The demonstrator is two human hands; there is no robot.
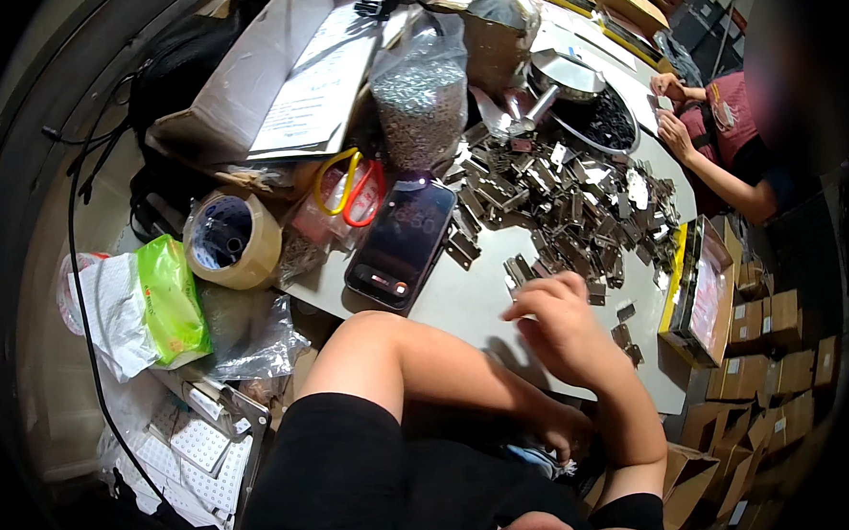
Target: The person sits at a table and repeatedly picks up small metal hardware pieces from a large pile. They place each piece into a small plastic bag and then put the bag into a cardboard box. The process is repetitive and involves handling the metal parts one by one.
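My right hand [564, 330] is raised over the near edge of the table, just short of a heap of small dark metal hinge-like pieces [575, 209]. Its fingers are bent, with a gap between thumb and forefinger and nothing visible in them. My left forearm crosses in front of me, and my left hand [566, 435] is low in shadow below the table edge, beside a blue and white bundle [540, 460]. Its fingers point down; what they hold, if anything, is hidden. A few loose metal pieces [624, 331] lie right of my right hand.
A phone [402, 242], red-and-yellow scissors [348, 187], a tape roll [233, 239] and a bag of small metal parts [421, 97] stand left of the heap. Behind it sits a bowl of black parts [604, 121]. A yellow-edged box [703, 294] is at right. Another person's hands [671, 118] work across the table.
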